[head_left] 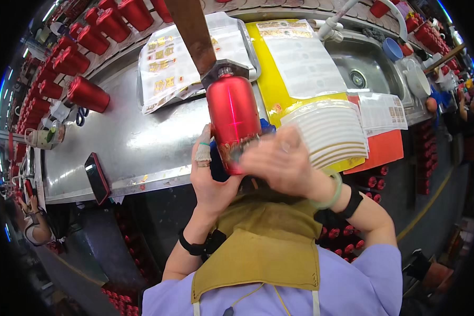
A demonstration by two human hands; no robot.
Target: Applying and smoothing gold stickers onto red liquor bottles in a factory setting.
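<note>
A shiny red metal bottle [231, 108] lies in front of me, its neck at a dark metal holder [224, 71] on the end of a brown bar [192, 34]. Gold decoration shows near its base. My left hand [213, 181] grips the bottle's lower left side, with a white finger wrap on one finger. Across the lower right of the bottle lies my right hand [282, 163], its fingers smeared by motion, so their grip is unclear. Dark blue material [267, 126] shows partly behind the bottle.
A tray [252, 52] bears printed decal sheets. To the right are a yellow board [266, 79], white curved strips [326, 131] and a steel sink [366, 58]. Red canisters [89, 95] line the left; a phone [97, 178] lies at the table edge. Other people [34, 221] are around.
</note>
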